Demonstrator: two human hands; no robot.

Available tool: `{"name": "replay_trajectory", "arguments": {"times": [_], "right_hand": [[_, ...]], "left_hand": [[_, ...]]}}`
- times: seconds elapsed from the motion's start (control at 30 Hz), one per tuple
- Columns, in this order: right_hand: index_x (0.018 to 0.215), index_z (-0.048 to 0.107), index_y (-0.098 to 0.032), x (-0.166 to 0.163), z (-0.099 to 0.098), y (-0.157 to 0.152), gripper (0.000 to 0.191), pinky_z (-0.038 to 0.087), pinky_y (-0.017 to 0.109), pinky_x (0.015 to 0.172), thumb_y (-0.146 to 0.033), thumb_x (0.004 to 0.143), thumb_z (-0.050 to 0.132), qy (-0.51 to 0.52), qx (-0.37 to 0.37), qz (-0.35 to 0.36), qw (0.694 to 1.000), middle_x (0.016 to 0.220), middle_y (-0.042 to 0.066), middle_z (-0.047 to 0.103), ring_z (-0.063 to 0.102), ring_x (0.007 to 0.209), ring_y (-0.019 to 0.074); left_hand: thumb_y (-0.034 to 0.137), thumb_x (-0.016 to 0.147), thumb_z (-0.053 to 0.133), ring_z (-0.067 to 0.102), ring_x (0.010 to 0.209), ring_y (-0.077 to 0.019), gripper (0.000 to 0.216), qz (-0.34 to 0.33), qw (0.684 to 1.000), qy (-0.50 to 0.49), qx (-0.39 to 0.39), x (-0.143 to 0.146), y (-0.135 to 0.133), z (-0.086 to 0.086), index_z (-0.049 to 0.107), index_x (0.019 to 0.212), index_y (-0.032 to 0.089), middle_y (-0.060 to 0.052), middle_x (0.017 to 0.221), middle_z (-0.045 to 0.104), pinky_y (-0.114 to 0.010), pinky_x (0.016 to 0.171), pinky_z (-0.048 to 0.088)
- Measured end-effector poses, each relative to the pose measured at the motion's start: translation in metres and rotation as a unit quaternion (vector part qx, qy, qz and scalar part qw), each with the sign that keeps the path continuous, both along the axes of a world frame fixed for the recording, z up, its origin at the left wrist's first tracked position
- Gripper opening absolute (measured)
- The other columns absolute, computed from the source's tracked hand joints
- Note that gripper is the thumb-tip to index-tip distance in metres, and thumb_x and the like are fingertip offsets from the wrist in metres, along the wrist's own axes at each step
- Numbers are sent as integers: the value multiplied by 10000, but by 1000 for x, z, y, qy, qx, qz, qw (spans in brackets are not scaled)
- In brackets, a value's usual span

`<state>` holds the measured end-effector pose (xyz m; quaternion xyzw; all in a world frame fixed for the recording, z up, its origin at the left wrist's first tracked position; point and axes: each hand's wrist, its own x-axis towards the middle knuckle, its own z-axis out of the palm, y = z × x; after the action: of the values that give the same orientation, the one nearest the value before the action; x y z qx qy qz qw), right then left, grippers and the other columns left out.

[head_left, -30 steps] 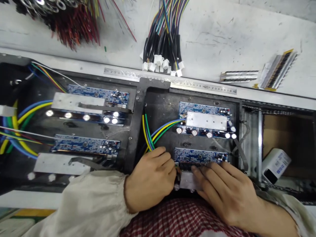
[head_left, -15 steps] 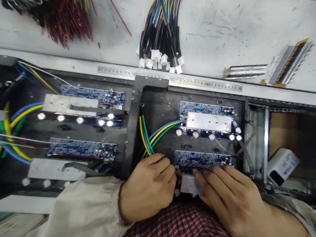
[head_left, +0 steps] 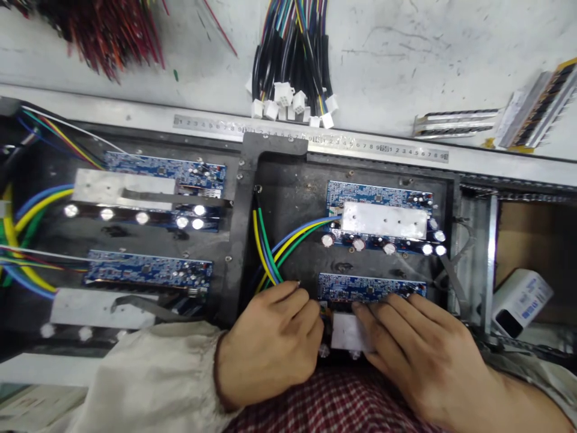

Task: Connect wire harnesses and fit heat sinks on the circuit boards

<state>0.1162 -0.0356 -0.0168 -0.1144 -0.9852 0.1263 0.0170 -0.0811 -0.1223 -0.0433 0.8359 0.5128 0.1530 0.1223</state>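
My left hand (head_left: 270, 343) is closed at the lower end of the yellow, green and blue wires (head_left: 267, 252), which run under its curled fingers. Their ends are hidden by the hand. Just right of it lies a blue circuit board (head_left: 351, 285) with a silver heat sink (head_left: 345, 331). My right hand (head_left: 419, 355) lies over that board's right part, fingers bent across the heat sink and the thumb side at its lower edge. Above them, a second blue circuit board (head_left: 374, 191) has its own silver heat sink (head_left: 383, 220) and attached wires.
A black frame (head_left: 238, 240) divides the tray; two boards (head_left: 144, 267) with wires lie in its left half. Along the back runs a ruler strip (head_left: 378, 147). Behind it lie cables with white connectors (head_left: 283, 93), red wires (head_left: 108, 36) and metal strips (head_left: 455, 123). A white box (head_left: 523, 300) stands right.
The view has shifted slightly. Both hands keep nearly the same places; the right hand's fingers have risen a little, showing more of the heat sink.
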Motion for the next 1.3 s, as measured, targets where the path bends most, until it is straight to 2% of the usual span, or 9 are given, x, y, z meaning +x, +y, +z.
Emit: {"name": "replay_trajectory", "arguments": {"times": [0.2,0.33,0.43,0.53,0.63,0.73,0.93,1.1,1.3], "right_hand": [[929,659,-72,0,-3,0,232,337,337,595,-146,841,458,-11,36,22,999,766,92,622,520,687,196],[951,659,-66,0,-10,-1,232,355,324,581,-206,839,511,-9,70,28,997,771,88,624,537,695,197],[1027,649,-76,8,-6,6,320,417,339,646,-300,806,591,-29,52,20,998,841,98,632,561,767,218],[1241,543,-97,31,8,17,519,469,387,761,-377,808,605,-20,6,1,1000,1017,131,622,573,907,244],[1351,436,-132,60,18,23,588,494,402,813,-392,841,573,0,-38,-36,999,1150,144,594,580,1000,245],[1295,491,-111,77,11,20,492,506,402,830,-319,854,558,-7,-50,-50,997,1133,151,612,594,1001,236],[1199,558,-48,75,-13,15,384,504,383,789,-227,863,514,44,-16,-26,999,977,141,643,579,889,213],[1189,567,-42,76,-14,18,389,479,410,783,-227,849,522,61,-2,-10,998,980,152,640,552,886,231],[1169,574,-33,75,-11,17,368,467,408,787,-231,873,480,54,25,-2,998,949,151,635,541,882,230]], "left_hand": [[133,869,399,571,590,-149,203,3,995,79,60,4,-4,1,600,844,136,-20,592,586,-279,574,474],[142,876,428,576,565,-138,257,-54,977,146,149,3,-6,-1,552,1098,182,5,593,592,-258,559,453],[147,874,463,560,546,-130,354,-110,958,187,187,0,-6,-4,496,1214,240,23,615,594,-252,532,412],[132,880,431,555,562,-131,406,-118,955,223,159,-2,-6,-5,460,1273,230,18,638,597,-255,507,371],[103,858,424,566,585,-127,460,-112,953,260,112,0,-5,-2,437,1300,228,10,662,610,-255,504,347],[87,828,437,575,597,-129,503,-109,952,271,89,2,-4,0,431,1310,231,7,679,623,-256,500,331],[85,828,396,576,578,-146,479,-110,951,260,126,1,-4,-4,474,1284,207,3,641,609,-273,485,326],[96,819,421,565,579,-135,484,-119,953,254,115,1,-3,-2,462,1284,221,8,663,612,-265,488,330],[98,831,414,548,554,-143,450,-126,952,242,142,0,-3,-2,476,1265,198,7,637,589,-275,488,331]]}}
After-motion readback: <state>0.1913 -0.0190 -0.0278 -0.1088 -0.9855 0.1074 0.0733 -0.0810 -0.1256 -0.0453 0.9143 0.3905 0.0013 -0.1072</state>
